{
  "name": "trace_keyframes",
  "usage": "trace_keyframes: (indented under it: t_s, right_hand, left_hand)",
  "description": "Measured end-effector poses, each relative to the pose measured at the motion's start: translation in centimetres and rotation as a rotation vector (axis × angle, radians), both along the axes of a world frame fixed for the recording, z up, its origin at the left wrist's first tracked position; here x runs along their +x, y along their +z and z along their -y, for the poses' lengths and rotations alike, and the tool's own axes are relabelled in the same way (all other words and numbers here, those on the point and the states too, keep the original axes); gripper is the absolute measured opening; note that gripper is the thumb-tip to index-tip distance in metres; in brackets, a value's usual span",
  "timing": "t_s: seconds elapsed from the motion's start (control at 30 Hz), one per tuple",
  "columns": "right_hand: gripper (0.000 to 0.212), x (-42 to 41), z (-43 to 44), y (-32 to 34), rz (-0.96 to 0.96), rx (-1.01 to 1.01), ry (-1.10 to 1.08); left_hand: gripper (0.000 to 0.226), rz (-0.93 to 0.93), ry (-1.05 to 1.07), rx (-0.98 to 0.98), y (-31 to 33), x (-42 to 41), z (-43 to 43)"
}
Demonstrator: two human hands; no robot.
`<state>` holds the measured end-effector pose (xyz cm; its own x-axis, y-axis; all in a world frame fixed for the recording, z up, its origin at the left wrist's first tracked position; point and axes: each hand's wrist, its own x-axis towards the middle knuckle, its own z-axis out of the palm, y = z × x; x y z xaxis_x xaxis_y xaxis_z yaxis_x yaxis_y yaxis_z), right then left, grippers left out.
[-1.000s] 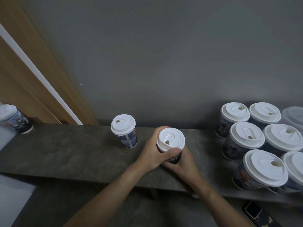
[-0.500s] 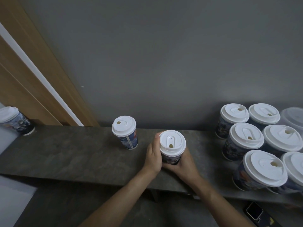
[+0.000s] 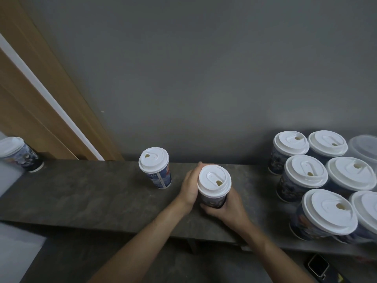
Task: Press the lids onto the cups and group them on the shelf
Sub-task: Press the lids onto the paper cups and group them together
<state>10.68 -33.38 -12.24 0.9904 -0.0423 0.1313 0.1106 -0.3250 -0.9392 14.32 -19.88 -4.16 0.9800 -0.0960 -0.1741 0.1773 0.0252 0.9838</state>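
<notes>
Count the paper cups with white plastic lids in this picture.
9: far-left cup, lone cup left of centre, held cup in left hand and right hand, six grouped cups at right. More may hide beyond the right edge.

The dark mottled shelf carries a lone cup near the left of the fingers, and a far cup well beyond it at the shelf's left end. The fingers wrap the gripped cup, hiding its base. Well apart to their right, a cluster of lidded cups stands packed together.
</notes>
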Motion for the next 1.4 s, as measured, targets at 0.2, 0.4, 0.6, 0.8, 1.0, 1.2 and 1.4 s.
trace_keyframes:
  t_s: [0.2,0.4,0.6,0.8,1.0,1.2,1.4]
  right_hand:
    - [0.092,0.2,-0.3,-0.3,0.002,-0.033,-0.004]
    - [0.088,0.0,0.0,-0.4,-0.002,-0.035,-0.047]
    - [0.088,0.1,-0.3,-0.2,0.033,-0.045,0.004]
    - [0.082,0.0,0.1,-0.1,0.026,-0.03,-0.002]
    - [0.093,0.1,-0.3,0.0,0.039,-0.008,0.006]
    - [0.083,0.0,0.3,-0.1,0.017,-0.029,0.013]
    - [0.089,0.2,-0.1,0.0,0.021,-0.013,0.016]
  left_hand:
    - [0.04,0.013,0.178,-0.051,-0.3,-0.6,0.7]
    - [0.042,0.012,0.076,-0.042,0.0,-0.1,0.4]
    - [0.042,-0.034,0.209,-0.087,-0.5,-0.1,0.7]
    - [0.043,-0.112,-0.002,-0.095,-0.3,0.3,0.4]
    - [0.044,-0.015,0.155,-0.054,-0.3,-0.2,0.8]
    - [0.041,-0.09,0.013,-0.091,-0.3,0.3,0.7]
    - [0.036,-0.141,0.151,-0.098,-0.1,0.3,0.7]
